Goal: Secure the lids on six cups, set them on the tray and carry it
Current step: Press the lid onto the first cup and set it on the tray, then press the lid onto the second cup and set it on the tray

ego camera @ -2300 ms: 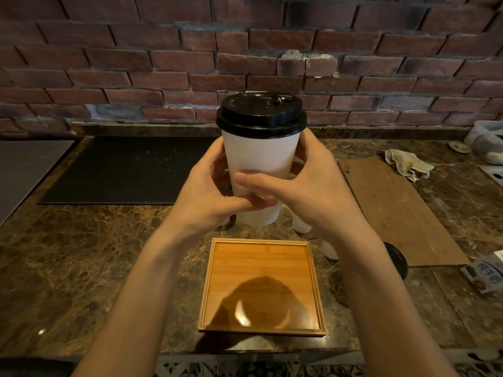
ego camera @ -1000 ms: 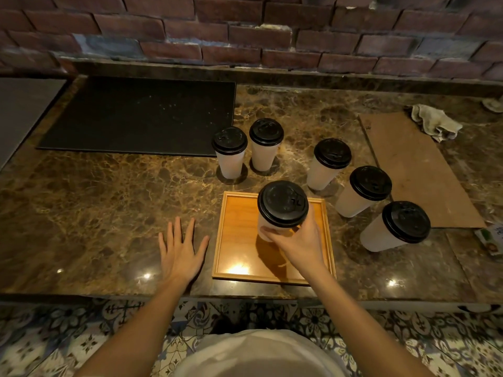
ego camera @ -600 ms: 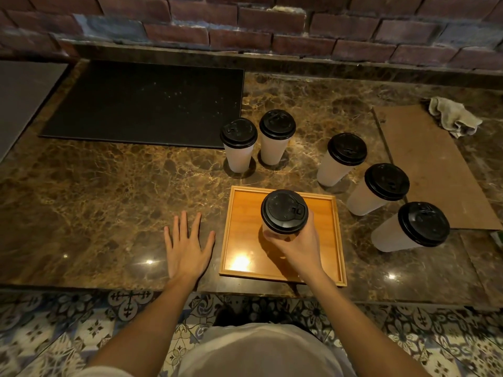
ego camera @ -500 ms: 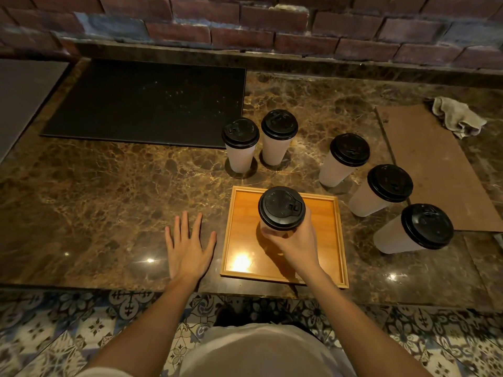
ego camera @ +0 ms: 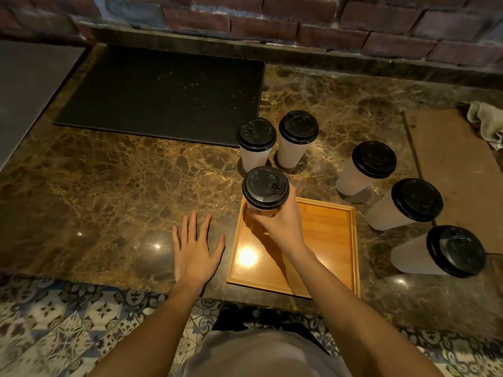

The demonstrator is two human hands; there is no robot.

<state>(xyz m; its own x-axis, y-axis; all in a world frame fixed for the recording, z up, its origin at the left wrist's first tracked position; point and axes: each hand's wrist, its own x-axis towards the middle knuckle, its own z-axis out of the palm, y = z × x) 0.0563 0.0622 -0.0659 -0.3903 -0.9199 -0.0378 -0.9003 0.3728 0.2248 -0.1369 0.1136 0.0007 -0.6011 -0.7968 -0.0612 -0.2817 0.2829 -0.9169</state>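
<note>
Head view. Six white paper cups, each with a black lid on.

My right hand [ego camera: 280,224] grips one cup [ego camera: 261,210] low on its side, fingers and thumb curled round the wall. Its lid [ego camera: 265,187] faces up at me and hides most of the cup. This cup is over the far left corner of the tray [ego camera: 329,235]. Its base is hidden, so I cannot tell whether it touches the tray. The tray is a wooden square with a low rim, lying at the near edge of the worktop [ego camera: 109,186], with lamp glare on its left half.

My left hand [ego camera: 196,248] lies palm down on the worktop just left of the tray. Its fingers [ego camera: 193,224] are straight and spread, holding nothing. The thumb tip is near the tray's left rim but apart from it.

Five more cups stand upright on the worktop, off the tray:
- Back pair, just beyond the tray's far left corner: back left cup [ego camera: 255,148] and back right cup [ego camera: 295,142], close side by side.
- Slanted line right of the tray, far to near: first cup [ego camera: 364,167], second cup [ego camera: 402,205], third cup [ego camera: 435,254], the last nearest the worktop's right edge.

A black mat [ego camera: 163,93] covers the far left of the worktop, below the brick wall [ego camera: 272,17]. A brown board [ego camera: 457,170] lies along the right side, with a crumpled cloth [ego camera: 487,121] at its far end. Patterned floor tiles [ego camera: 54,336] show below the near edge.
</note>
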